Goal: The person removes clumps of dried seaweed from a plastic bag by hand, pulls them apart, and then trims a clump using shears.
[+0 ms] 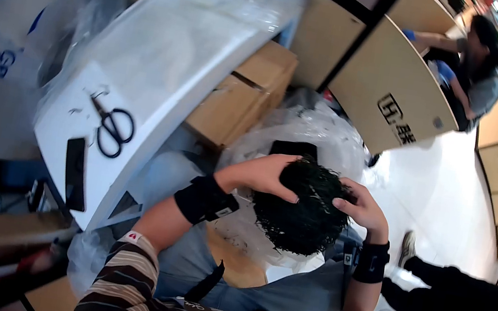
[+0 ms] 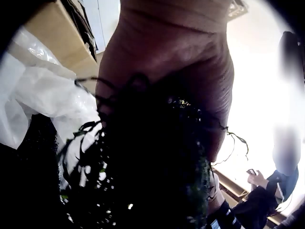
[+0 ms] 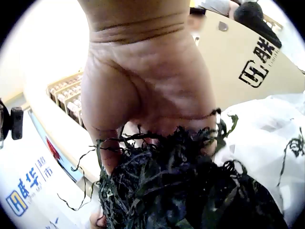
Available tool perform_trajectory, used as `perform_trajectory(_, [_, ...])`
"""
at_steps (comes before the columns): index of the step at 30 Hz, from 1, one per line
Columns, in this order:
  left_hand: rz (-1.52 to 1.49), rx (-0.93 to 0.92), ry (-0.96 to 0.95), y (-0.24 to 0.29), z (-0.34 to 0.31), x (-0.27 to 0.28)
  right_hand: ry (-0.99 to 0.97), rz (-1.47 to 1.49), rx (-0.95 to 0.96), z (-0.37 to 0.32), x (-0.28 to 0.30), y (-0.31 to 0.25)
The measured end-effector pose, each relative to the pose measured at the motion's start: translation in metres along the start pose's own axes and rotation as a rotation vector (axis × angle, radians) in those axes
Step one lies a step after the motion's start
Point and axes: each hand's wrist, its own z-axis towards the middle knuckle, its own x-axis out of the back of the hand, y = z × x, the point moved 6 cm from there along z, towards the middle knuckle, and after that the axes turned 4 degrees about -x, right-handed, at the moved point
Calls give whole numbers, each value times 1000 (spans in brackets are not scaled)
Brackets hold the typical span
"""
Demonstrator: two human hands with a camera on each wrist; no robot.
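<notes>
A large clump of dark, stringy, seaweed-like strands (image 1: 302, 214) is held between both hands above the lap. My left hand (image 1: 269, 175) grips its upper left side, thumb on top, and my right hand (image 1: 364, 208) grips its upper right side with thumb and fingers spread. In the left wrist view the dark mass (image 2: 152, 167) hides the fingers of the left hand (image 2: 167, 57). Curled strands (image 3: 162, 176) hang below the right hand (image 3: 147, 86) in the right wrist view. Behind the clump a black piece (image 1: 292, 151) lies on clear plastic (image 1: 344, 138).
On the white table (image 1: 169, 43) at left lie black-handled scissors (image 1: 113, 131) and a dark flat object (image 1: 75, 172). Cardboard boxes (image 1: 230, 109) stand beside it. A seated person (image 1: 473, 74) is behind a tan panel (image 1: 384, 92); another person's dark-clothed legs (image 1: 444, 287) are at right.
</notes>
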Motion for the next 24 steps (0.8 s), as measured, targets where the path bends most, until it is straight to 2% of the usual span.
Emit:
perform_trajectory(1, [-7, -7, 65, -3, -7, 8, -24, -38, -7, 5, -13, -11])
perform_trajectory(3, [12, -30, 113, 1, -10, 21, 208, -183, 145, 6, -8, -26])
perform_trajectory(4, [12, -52, 143, 7, -16, 29, 198, -207, 132, 9, -14, -37])
perform_trajectory(5, [26, 9, 240, 3, -21, 39, 364, -320, 195, 9, -12, -49])
perform_trajectory(6, [19, 4, 245, 4, -23, 43, 529, -433, 259, 6, -10, -62])
perform_trajectory(7, [139, 7, 390, 6, -30, 56, 631, -624, 301, 5, -23, -92])
perform_trajectory(8, [266, 17, 504, 8, -36, 65, 701, -669, 391, 6, -45, -121])
perform_trajectory(9, [102, 17, 509, 4, -38, 67, 717, -667, 470, 11, -63, -141])
perform_trajectory(10, [-66, 10, 499, -1, -39, 72, 647, -604, 520, 21, -97, -165])
perform_trajectory(11, [-140, -30, 454, -4, -42, 77, 525, -577, 574, 40, -131, -180])
perform_trajectory(12, [-462, 33, 474, -22, -52, 75, 276, -548, 689, 55, -163, -185])
perform_trajectory(13, [-323, -5, 448, -16, -48, 75, 182, -588, 653, 68, -197, -178])
perform_trajectory(14, [-196, -54, 433, -9, -46, 81, 197, -613, 607, 88, -231, -182])
perform_trajectory(15, [-177, 45, 499, -11, -55, 83, 259, -607, 650, 107, -259, -184])
perform_trajectory(16, [-140, -14, 491, -2, -56, 81, 282, -525, 580, 128, -280, -185])
perform_trajectory(17, [-116, -18, 488, 7, -59, 79, 396, -576, 702, 148, -301, -186])
perform_trajectory(18, [-89, -18, 493, 14, -62, 78, 473, -646, 718, 166, -318, -187])
perform_trajectory(19, [-90, -22, 469, 14, -61, 76, 569, -721, 707, 177, -327, -190])
perform_trajectory(20, [-118, 2, 462, 12, -63, 76, 585, -721, 702, 187, -333, -186])
perform_trajectory(23, [-140, 31, 454, 7, -65, 78, 817, -958, 795, 201, -345, -188])
perform_trajectory(24, [-143, 28, 463, 8, -65, 78, 823, -960, 790, 203, -345, -189])
